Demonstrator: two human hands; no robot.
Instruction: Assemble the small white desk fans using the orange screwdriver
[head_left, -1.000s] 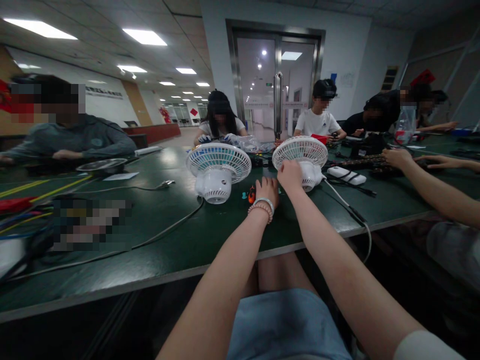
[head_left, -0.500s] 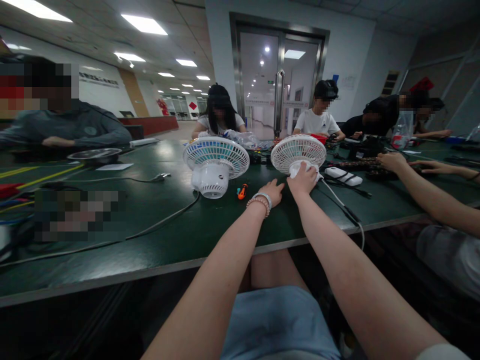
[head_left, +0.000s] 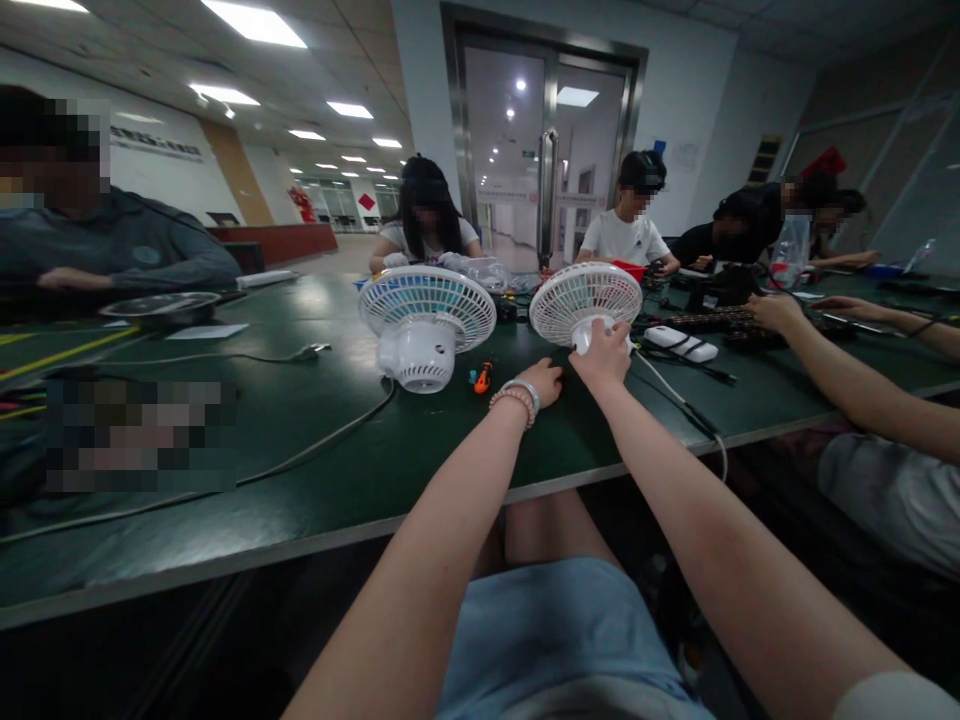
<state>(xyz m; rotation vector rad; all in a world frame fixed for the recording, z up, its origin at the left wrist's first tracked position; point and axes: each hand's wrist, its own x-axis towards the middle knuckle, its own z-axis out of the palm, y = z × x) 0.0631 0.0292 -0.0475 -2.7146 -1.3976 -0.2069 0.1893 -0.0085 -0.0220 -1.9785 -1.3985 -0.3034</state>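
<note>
My right hand [head_left: 602,357] grips the white motor housing at the back of the right fan [head_left: 585,297], with its fingers bent over the housing. Just left of it, my left hand [head_left: 545,381] rests on the green table with its fingers slightly spread and nothing in them. A bracelet and a beaded band circle the left wrist. The left fan [head_left: 425,355] lies with its grille away from me and its vented housing toward me. Between that fan and my left hand is a small orange tool [head_left: 483,377].
On the green table [head_left: 330,500], a cable [head_left: 330,443] runs left from the left fan. A white power strip [head_left: 681,343] with a black cord lies right of the right fan. Several people sit around; a neighbour's forearm [head_left: 832,370] reaches in at the right. A metal tray [head_left: 159,304] stands left.
The view has shifted slightly, so most things appear a little further left. My left hand's fingers are drawn in slightly; my right hand stays on the right fan's housing.
</note>
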